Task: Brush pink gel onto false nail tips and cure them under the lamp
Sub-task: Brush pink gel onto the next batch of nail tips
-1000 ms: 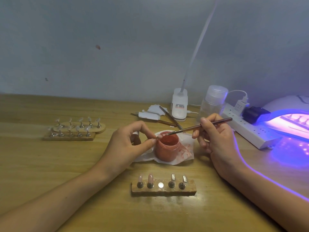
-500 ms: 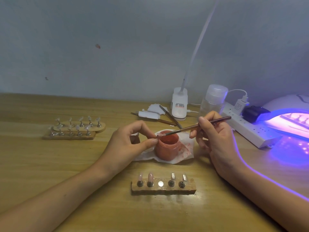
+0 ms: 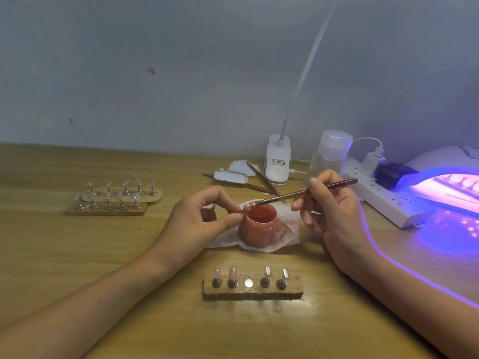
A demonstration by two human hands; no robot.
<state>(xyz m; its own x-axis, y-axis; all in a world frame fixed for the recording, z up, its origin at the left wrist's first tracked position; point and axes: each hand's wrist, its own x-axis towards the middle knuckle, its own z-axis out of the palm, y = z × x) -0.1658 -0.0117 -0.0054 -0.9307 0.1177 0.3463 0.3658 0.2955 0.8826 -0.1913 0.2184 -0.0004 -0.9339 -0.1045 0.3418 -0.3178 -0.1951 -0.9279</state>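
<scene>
Left hand [image 3: 199, 218] was closed in a tight pinch, thumb and forefinger pressed together on a small nail tip [image 3: 247, 208], other fingers curled loosely behind. It held the tip right at the left rim of the jar [image 3: 259, 229], just above the edge.

Right hand [image 3: 334, 211] gripped the brush [image 3: 305, 193] pencil-style, thumb and fingers wrapped round the handle about midway. The hand sat just right of the jar, and the brush slanted down across the jar's back rim so the bristles touched the tip the left hand was pinching. So the tip was squeezed on one side and brushed on the other.

Writing: the only label was on the white clip light [image 3: 277, 161] behind the jar, with a red stripe and some small print I couldn't read.

The jar was open, pink gel inside, sitting on a pink-smeared tissue [image 3: 287, 237]. In front of the jar was a wooden block [image 3: 254, 291] with two pink tips [image 3: 232, 272] on its left pegs, a bare metal disc in the middle and two bare pegs on the right. Far left of the jar were two more blocks [image 3: 114, 203] with clear tips. Far right of the jar the lamp [image 3: 440, 161] glowed purple, and a power strip [image 3: 383, 200] lay between the two. Spare brushes [image 3: 261, 177] lay behind the jar.
</scene>
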